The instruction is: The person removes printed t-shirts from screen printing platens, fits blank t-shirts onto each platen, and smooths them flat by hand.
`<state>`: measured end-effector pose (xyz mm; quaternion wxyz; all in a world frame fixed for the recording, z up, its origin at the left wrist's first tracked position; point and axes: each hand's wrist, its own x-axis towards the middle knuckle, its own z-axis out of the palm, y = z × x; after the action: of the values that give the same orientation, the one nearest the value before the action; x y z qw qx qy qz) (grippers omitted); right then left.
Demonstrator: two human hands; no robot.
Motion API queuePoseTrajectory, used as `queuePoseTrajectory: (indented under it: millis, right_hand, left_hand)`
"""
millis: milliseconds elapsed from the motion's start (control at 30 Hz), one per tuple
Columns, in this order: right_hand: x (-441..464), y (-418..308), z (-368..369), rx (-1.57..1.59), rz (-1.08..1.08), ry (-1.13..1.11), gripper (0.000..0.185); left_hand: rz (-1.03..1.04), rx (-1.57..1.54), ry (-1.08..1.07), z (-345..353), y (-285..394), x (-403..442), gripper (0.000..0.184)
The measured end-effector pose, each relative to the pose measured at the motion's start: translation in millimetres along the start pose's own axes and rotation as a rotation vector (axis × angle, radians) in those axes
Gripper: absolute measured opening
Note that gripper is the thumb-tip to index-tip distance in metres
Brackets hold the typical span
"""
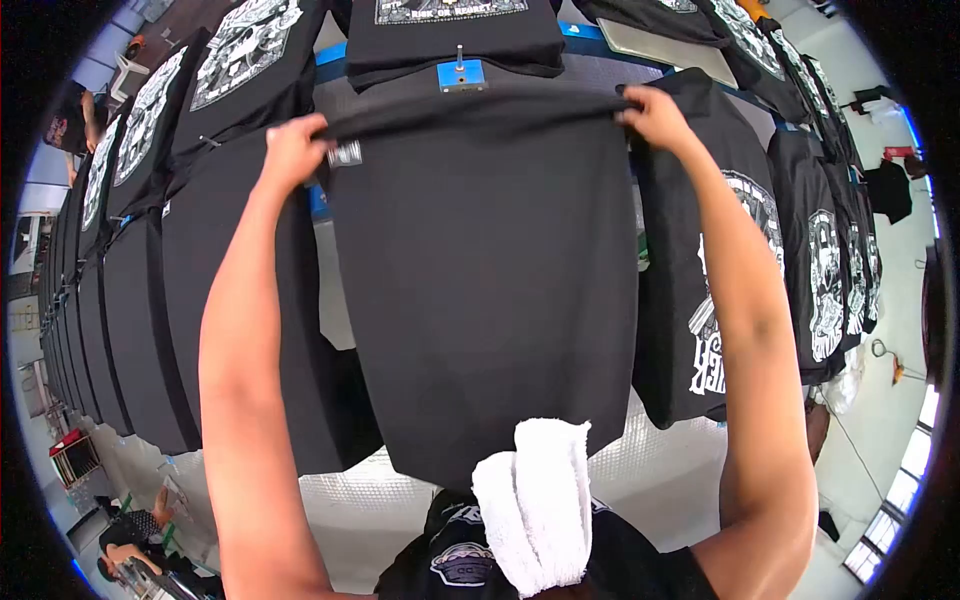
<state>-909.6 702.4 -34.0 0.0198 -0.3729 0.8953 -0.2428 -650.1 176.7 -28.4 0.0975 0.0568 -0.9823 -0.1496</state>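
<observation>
A plain black shirt lies spread out in front of me, its far edge stretched between both hands. My left hand is closed on the far left corner, close to a small white label. On the far right corner, my right hand grips the same edge with bent fingers. A white folded cloth hangs at my chest, near the shirt's lower edge.
Black shirts with white prints stand at right, at far left and beyond a blue clamp. Plain black shirts line the left. A person is at upper left, another at lower left.
</observation>
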Motion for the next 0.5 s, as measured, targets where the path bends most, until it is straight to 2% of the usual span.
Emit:
queuePoseTrajectory:
  millis: [33, 100, 200, 233, 300, 333, 467, 500]
  right_hand:
    - [13, -13, -10, -0.097, -0.041, 0.131, 0.028]
    - [43, -13, -15, -0.034, 0.211, 0.193, 0.027]
    - [53, 11, 14, -0.208, 0.039, 0.316, 0.028]
    - [47, 10, 19, -0.343, 0.086, 0.174, 0.029]
    - [39, 4, 28, -0.474, 0.059, 0.155, 0.026]
    - [45, 1, 27, -0.509, 0.133, 0.125, 0.025]
    - [84, 2, 26, -0.561, 0.272, 0.231, 0.03]
    - [91, 7, 33, -0.535, 0.326, 0.223, 0.03]
  left_hand:
    - [0.046, 0.045, 0.174, 10, -13, 15, 0.024]
    - [-0.115, 0.176, 0.196, 2, -12, 43, 0.025]
    - [-0.042, 0.255, 0.19, 18, -10, 40, 0.021]
    - [-0.007, 0.284, 0.175, 23, -10, 39, 0.021]
    - [0.003, 0.31, 0.102, 30, -11, 36, 0.021]
    - [-0.003, 0.319, 0.145, 31, -11, 41, 0.019]
    - [-0.062, 0.233, 0.326, 47, -24, 79, 0.02]
    - [-0.119, 0.248, 0.272, 53, -25, 83, 0.021]
